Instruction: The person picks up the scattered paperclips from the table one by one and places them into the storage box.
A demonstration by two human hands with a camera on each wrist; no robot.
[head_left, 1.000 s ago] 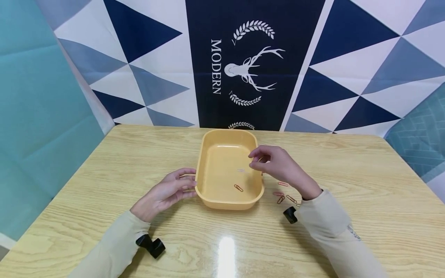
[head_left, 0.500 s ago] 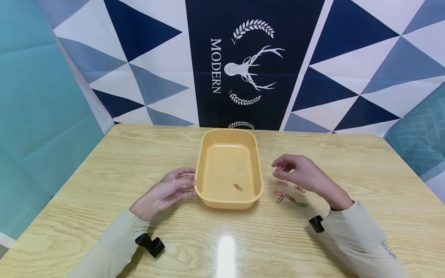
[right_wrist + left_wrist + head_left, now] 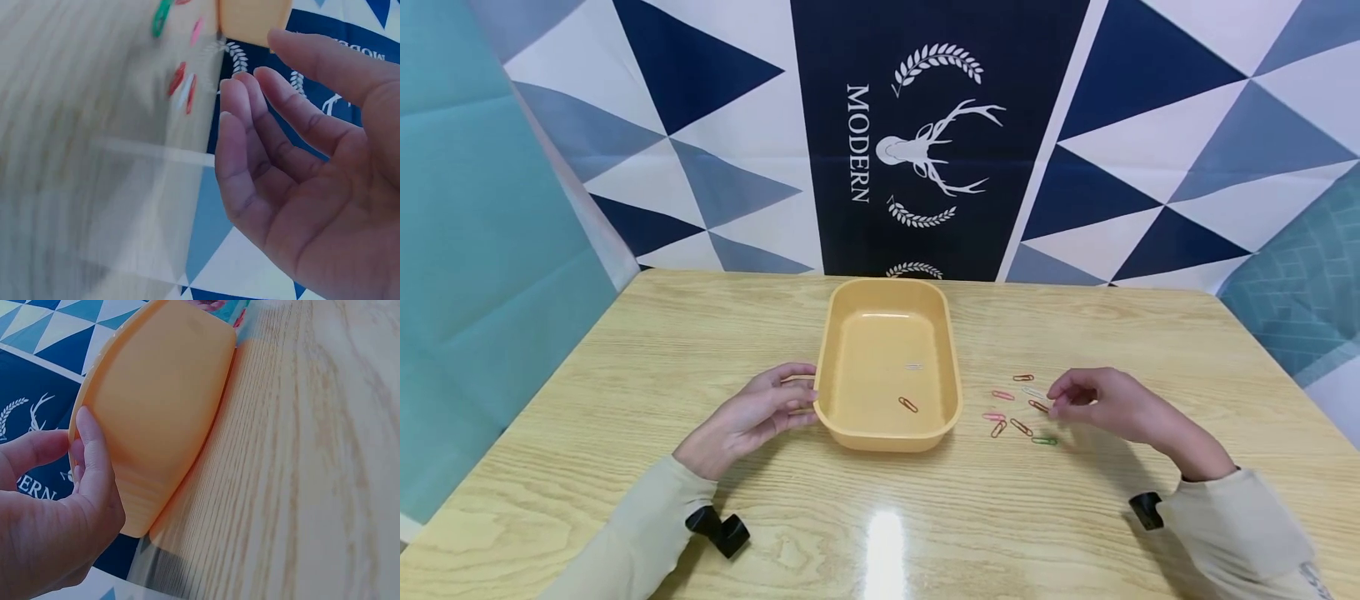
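Note:
A pale orange tray (image 3: 888, 437) stands on the table, with a white paper clip (image 3: 913, 367) and a red paper clip (image 3: 908, 404) in it. At its left side my left hand (image 3: 765, 412) holds the rim, thumb at the edge and fingers against the outer wall (image 3: 162, 394). To the right of the tray lie several loose paper clips: pink (image 3: 1003, 395), green (image 3: 1044, 441), white and reddish ones. My right hand (image 3: 1108, 404) hovers by a brownish clip (image 3: 1039, 407), fingers loosely bent. The right wrist view shows a gap between thumb and fingers (image 3: 234, 150), nothing held.
The wooden table (image 3: 737, 533) reaches back to a patterned cloth backdrop (image 3: 917, 150). A teal cloth (image 3: 497, 275) hangs on the left. Each sleeve carries a black wrist mount (image 3: 718, 532).
My right hand has moved from over the tray's right rim rightward and down to the loose clips, uncovering several of them. The left hand stays at the tray.

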